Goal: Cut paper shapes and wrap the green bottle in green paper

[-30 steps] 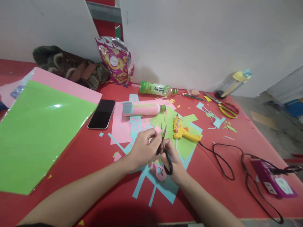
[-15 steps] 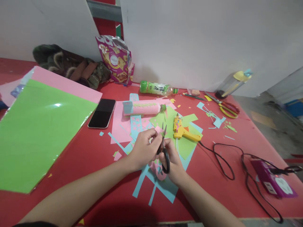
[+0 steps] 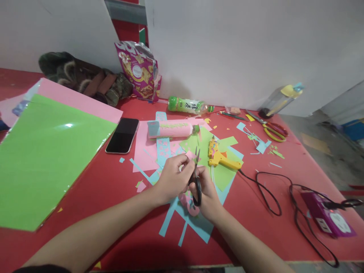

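Note:
Between its thumb and fingers, my left hand point(image 3: 175, 177) pinches a small piece of pink paper point(image 3: 190, 154). My right hand point(image 3: 207, 189) is closed on black-handled scissors point(image 3: 197, 189), whose blades point away from me beside the pink piece. Whether the blades touch the paper is hard to make out. Under both hands lie blue paper point(image 3: 199, 227), green paper point(image 3: 224, 178) and curled pink scraps point(image 3: 191, 206). Just beyond them, a pink-wrapped bottle point(image 3: 173, 130) lies on its side. A yellow glue gun point(image 3: 220, 157) rests right of my hands.
A phone point(image 3: 123, 135) and wrapped coloured sheets point(image 3: 57, 159) lie left. At the back are a snack bag point(image 3: 138, 72), a green tea bottle point(image 3: 186, 105) and a clear bottle point(image 3: 280, 100). Larger scissors point(image 3: 273, 129), a black cord point(image 3: 264, 197) and a purple power box point(image 3: 327, 216) are right.
The scissors' blades have drawn closer together, and their handles have closed a little in my right hand. My left hand stays in place with the pink paper.

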The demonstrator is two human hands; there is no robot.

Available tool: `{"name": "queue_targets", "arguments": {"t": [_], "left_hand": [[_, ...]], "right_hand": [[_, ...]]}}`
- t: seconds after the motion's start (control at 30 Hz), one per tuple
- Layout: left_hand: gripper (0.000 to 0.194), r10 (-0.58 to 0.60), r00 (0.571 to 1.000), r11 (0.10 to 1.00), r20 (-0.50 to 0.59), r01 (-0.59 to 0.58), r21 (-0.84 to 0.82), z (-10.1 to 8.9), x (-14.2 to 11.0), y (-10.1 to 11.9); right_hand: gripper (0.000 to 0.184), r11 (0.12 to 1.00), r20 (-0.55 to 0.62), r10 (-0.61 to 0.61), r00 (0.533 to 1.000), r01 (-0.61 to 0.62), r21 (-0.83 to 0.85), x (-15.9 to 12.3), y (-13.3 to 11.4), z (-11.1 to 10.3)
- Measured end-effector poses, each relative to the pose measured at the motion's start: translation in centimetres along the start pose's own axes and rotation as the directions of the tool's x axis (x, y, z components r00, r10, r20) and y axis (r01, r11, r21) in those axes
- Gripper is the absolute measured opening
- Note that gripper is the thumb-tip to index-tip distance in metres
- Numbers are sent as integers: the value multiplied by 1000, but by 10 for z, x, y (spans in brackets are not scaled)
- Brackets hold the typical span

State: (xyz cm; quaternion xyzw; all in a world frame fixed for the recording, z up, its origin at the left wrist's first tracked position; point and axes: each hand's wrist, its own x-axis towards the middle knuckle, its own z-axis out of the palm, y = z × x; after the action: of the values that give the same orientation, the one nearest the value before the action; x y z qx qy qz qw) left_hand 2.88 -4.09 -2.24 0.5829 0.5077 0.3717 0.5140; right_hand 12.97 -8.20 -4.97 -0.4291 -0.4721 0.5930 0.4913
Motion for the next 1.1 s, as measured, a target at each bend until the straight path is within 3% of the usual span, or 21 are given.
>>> {"name": "queue_targets", "arguments": {"t": [0.63,0.87,1.1], "left_hand": [[26,40,999,999,31,-40,-8,-7,6,0],[21,-76,960,994,270,93,-51,-14,14,0],[24,-7,871,986,490,-76,148,-26,19,2]], "right_hand": [[36,1000,-17,18,1000,-18,3,1,5,-5],[35,981,-43,-85,995,91,173,6,2,-8],[28,979,-236,-32,971,79,188,10,-4,-11]]}}
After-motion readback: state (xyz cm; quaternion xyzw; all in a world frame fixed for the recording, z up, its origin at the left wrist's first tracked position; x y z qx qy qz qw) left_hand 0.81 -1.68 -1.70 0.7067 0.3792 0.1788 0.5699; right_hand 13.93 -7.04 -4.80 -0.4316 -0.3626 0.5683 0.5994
